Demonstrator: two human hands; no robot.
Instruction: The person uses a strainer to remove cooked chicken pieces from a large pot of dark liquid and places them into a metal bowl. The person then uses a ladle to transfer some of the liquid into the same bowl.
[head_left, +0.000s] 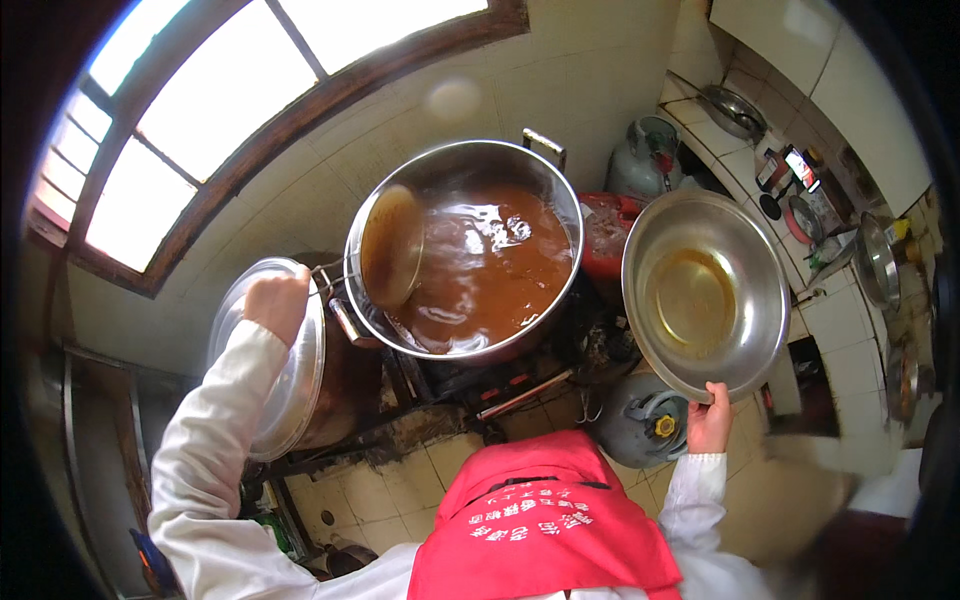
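Note:
My left hand (276, 304) grips the wire handle of a round mesh skimmer (394, 251), which is tilted against the inner left wall of a large steel stockpot (551, 169). Reddish-brown liquid (487, 277) with a shiny surface fills part of the pot. My right hand (709, 426) pinches the near rim of a wide stainless-steel basin (757, 300), held tilted to the right of the pot. A thin yellowish-brown residue coats the basin's bottom. Below my left hand a round metal lid (304, 390) leans beside the pot.
The pot stands on a dark gas stove (517, 379). Gas cylinders surround its right side: a grey one (637, 427), a red one (600, 244) and another behind (630, 169). A tiled counter (855, 360) with bowls and a lit phone (802, 169) runs along the right. A window (217, 97) is upper left.

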